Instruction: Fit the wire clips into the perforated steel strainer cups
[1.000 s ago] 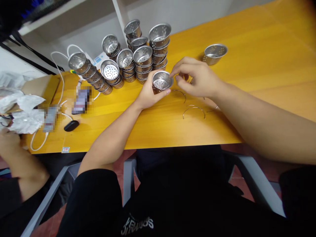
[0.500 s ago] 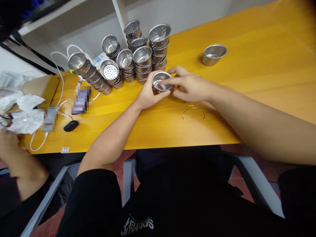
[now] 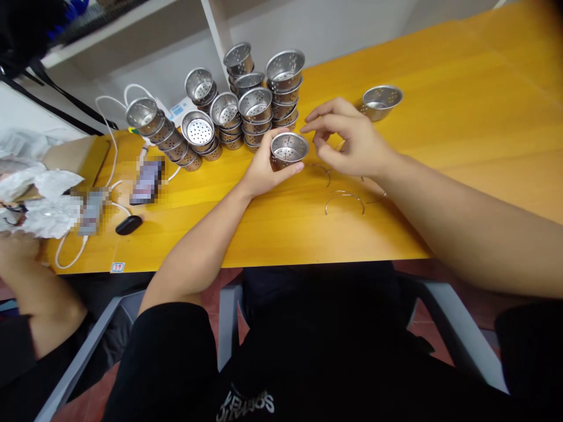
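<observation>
My left hand is wrapped round a perforated metal cup, holding it with its mouth up and the thumb along its near side. A thin line shows inside that cup; I cannot tell whether it is a wire. To the right, my right hand hovers with fingers apart and nothing visible in them, its fingertips clear of the rim. Below it, several thin bent wires lie on the yellow table. Behind my left hand stand several stacks of similar cups.
A single perforated cup stands at the right back. Leftward lie a phone, a black oval case, white cables and crumpled plastic bags. Another person's arm rests at the left edge. A shelf rises behind.
My right hand has drawn back from the cup's mouth, up and to the right, and its index finger is out of the cup. My left hand still holds the cup in place.
</observation>
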Available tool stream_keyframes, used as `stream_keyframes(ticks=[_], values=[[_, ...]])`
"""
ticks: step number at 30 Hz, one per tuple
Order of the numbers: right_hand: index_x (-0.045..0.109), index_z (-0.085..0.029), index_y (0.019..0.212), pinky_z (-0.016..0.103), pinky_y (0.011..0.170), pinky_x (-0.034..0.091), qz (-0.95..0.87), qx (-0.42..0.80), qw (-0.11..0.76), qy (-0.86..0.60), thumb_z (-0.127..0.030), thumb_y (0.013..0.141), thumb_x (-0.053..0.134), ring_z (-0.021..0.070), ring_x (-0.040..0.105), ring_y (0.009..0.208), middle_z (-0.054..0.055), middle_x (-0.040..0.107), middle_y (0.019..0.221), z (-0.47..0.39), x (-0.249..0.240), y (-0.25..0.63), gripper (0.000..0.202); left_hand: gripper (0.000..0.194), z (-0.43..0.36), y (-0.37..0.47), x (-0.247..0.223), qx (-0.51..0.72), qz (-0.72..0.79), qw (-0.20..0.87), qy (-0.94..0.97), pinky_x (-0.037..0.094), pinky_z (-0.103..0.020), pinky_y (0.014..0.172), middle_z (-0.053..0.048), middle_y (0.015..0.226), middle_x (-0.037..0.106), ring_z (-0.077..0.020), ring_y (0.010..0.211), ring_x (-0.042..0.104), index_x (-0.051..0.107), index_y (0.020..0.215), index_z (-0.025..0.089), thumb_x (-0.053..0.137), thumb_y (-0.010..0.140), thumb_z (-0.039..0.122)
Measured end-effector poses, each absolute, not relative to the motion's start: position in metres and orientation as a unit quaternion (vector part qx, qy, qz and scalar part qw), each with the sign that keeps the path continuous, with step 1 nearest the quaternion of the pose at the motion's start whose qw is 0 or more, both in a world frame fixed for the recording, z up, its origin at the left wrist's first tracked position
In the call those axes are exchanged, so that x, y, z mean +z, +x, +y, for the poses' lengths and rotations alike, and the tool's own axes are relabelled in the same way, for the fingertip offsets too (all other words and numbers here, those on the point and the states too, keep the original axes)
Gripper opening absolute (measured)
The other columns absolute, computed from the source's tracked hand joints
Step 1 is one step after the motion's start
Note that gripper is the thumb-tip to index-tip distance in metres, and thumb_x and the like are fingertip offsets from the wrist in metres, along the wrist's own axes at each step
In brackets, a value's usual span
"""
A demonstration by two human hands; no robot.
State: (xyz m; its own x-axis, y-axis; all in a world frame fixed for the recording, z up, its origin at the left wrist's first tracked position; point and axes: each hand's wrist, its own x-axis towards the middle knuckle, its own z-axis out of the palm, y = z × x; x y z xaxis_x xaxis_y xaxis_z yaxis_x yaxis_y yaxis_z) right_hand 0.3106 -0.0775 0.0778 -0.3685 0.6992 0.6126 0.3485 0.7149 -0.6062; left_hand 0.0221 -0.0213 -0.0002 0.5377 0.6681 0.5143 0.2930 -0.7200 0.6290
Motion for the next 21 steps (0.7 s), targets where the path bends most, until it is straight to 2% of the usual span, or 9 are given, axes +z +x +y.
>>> stream_keyframes(ticks=[6,8,10,12,16,21], values=[[0.095,-0.041,0.131,0.069,0.102,0.072,-0.788,0.193,0.486,-0.326,-0.082,0.114,0.082,0.036,0.08,0.101,0.014,0.085,0.146,-0.066,0.067,0.318,0.046,0.108,-0.034,0.02,0.019,0.388,0.283,0.28,0.831,0.067,-0.057,0.134,-0.017,0.166,0.072,-0.0351,0.152,0.079,0.053,0.171,0.031,0.079,0.098,0.106],[0.095,-0.043,0.129,0.069,0.103,0.074,-0.781,0.204,0.481,-0.342,-0.084,0.11,0.086,0.0383,0.081,0.105,0.012,0.086,0.145,-0.065,0.065,0.319,0.046,0.107,-0.04,0.018,0.033,0.381,0.293,0.259,0.838,0.066,-0.058,0.137,-0.016,0.163,0.073,-0.0368,0.154,0.078,0.06,0.167,0.032,0.079,0.095,0.109],[0.094,-0.043,0.128,0.069,0.104,0.075,-0.776,0.211,0.478,-0.353,-0.083,0.107,0.09,0.0402,0.083,0.109,0.012,0.087,0.144,-0.065,0.065,0.318,0.045,0.111,-0.045,0.015,0.047,0.362,0.296,0.212,0.858,0.06,-0.064,0.144,-0.015,0.162,0.073,-0.0418,0.16,0.074,0.065,0.164,0.033,0.085,0.088,0.11],[0.095,-0.039,0.127,0.067,0.102,0.076,-0.78,0.201,0.48,-0.347,-0.08,0.109,0.089,0.039,0.083,0.106,0.013,0.087,0.141,-0.066,0.066,0.317,0.045,0.117,-0.048,0.01,0.06,0.358,0.293,0.17,0.87,0.053,-0.069,0.15,-0.015,0.162,0.073,-0.0462,0.165,0.07,0.064,0.167,0.034,0.091,0.083,0.11],[0.094,-0.036,0.123,0.065,0.098,0.076,-0.788,0.18,0.482,-0.339,-0.077,0.111,0.087,0.0359,0.083,0.097,0.012,0.088,0.135,-0.066,0.066,0.317,0.042,0.115,-0.046,-0.007,0.079,0.377,0.317,0.115,0.863,0.046,-0.072,0.156,-0.016,0.176,0.067,-0.0485,0.174,0.064,0.054,0.179,0.038,0.089,0.09,0.104],[0.093,-0.04,0.124,0.068,0.106,0.076,-0.784,0.196,0.474,-0.349,-0.079,0.109,0.089,0.0395,0.084,0.104,0.012,0.089,0.132,-0.064,0.063,0.32,0.041,0.117,-0.029,-0.035,0.087,0.443,0.373,0.072,0.812,0.027,-0.071,0.166,-0.016,0.194,0.054,-0.0495,0.193,0.04,0.044,0.185,0.04,0.086,0.094,0.1]])
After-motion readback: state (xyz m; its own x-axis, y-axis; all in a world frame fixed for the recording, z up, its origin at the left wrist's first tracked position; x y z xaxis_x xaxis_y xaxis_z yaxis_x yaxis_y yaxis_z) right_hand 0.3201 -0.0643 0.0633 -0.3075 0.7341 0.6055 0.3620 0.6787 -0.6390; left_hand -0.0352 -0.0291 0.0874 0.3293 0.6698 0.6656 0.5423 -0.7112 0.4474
